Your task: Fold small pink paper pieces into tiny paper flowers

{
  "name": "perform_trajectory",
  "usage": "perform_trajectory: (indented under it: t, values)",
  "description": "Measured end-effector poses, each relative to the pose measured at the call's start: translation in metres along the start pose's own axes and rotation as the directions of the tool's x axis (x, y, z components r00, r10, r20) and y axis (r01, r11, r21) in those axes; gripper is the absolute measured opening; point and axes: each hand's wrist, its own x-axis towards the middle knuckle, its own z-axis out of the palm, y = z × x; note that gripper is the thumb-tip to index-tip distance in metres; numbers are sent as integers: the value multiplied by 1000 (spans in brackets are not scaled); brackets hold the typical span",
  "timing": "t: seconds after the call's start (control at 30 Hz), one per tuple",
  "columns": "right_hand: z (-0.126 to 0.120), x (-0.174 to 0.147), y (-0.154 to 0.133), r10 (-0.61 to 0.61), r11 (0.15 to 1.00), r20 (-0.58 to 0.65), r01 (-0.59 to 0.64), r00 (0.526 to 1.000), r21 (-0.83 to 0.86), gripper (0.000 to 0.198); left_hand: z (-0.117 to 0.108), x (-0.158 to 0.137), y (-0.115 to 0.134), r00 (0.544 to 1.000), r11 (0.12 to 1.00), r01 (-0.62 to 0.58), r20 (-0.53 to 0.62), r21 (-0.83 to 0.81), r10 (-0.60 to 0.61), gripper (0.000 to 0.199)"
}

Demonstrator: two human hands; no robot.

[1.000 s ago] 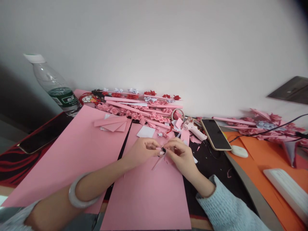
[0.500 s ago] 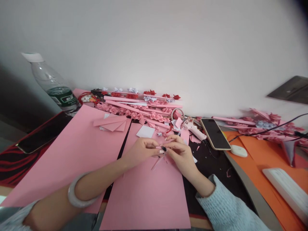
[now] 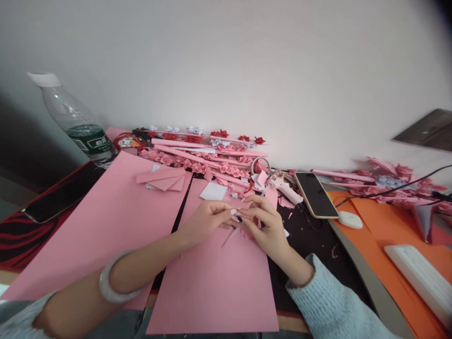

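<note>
Above a pink paper sheet (image 3: pixel 219 292), my left hand (image 3: pixel 206 222) and my right hand (image 3: pixel 264 225) meet with fingertips closed on a small piece of pink paper (image 3: pixel 238 212). Most of that piece is hidden by the fingers, so its shape does not show. Just below the fingertips a thin pale pink strip (image 3: pixel 230 237) slants over the sheet. Beyond the hands lies a white paper square (image 3: pixel 213 191). A pink glue gun (image 3: pixel 286 189) rests behind my right hand.
Stacked pink slips (image 3: pixel 164 179) lie on another large pink sheet (image 3: pixel 116 226). Paper flowers (image 3: pixel 197 165) and rolled pink tubes line the wall. A water bottle (image 3: pixel 76 120) stands left. At right are a phone (image 3: pixel 316 195), a white case (image 3: pixel 350 219), orange sheets (image 3: pixel 374 230) and a keyboard (image 3: pixel 418 278).
My left thumb and fingers have shifted slightly over the paper piece, and the right fingertips have moved a little. Both hands stay in the same place, and the view has tilted slightly.
</note>
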Motion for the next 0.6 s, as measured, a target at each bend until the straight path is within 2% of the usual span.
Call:
perform_trajectory:
  t: [0.13,0.3,0.47,0.6]
  values:
    - [-2,1,1,-114,989,45,118,992,-90,20,-1,0,-1,999,998,12,-31,-57,-13,25]
    - [-2,1,5,-165,971,99,179,981,-160,25,-2,0,-2,999,989,30,-29,-146,-35,23]
    - [-3,1,7,-149,970,108,166,983,-176,23,-1,1,-2,998,982,61,-17,-180,-65,26]
    - [-4,3,6,-115,986,90,125,989,-112,19,-1,2,-3,998,988,64,-17,-138,-68,27]
